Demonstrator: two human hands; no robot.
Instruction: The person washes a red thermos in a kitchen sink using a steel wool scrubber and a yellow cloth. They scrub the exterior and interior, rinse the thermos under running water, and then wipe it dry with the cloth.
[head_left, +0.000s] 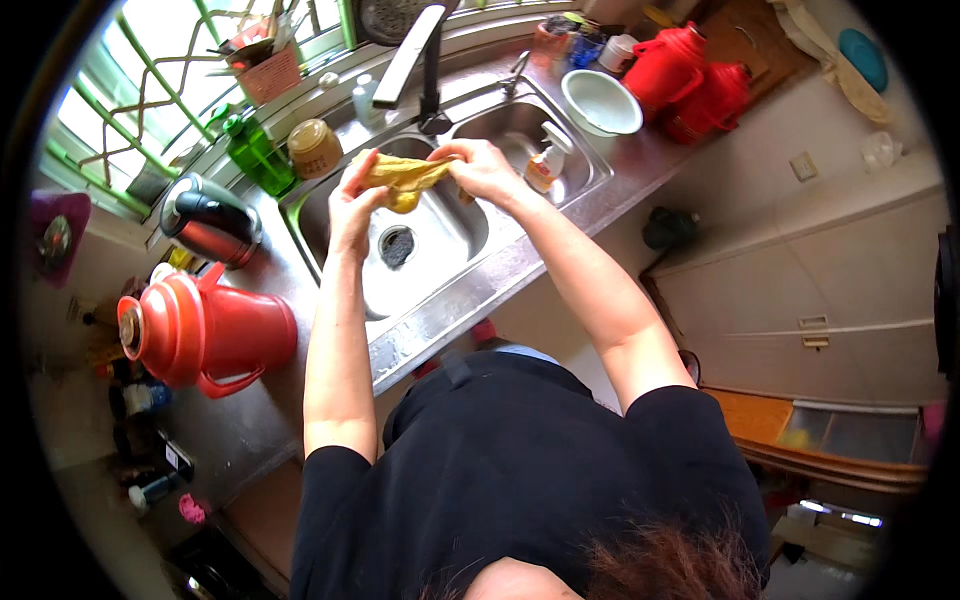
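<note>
A yellow cloth (409, 174) is stretched between my two hands above the left basin of a stainless steel double sink (442, 259). My left hand (356, 206) grips its left end, thumb toward me. At the other end, my right hand (480, 169) pinches the cloth near the divider between the basins. Part of the cloth sags between the hands in a rounded fold. Below it, a dark drain strainer (397, 246) sits in the basin floor. Behind the hands rises a black faucet (433, 97) with a pale, flat upper part.
A spray bottle (547, 161) stands in the right basin. Right of the sink are a pale bowl (602, 103) and red thermos flasks (667, 64). Leftward stand a green bottle (259, 156), a jar (315, 148), an electric kettle (210, 221) and a red thermos flask (217, 330).
</note>
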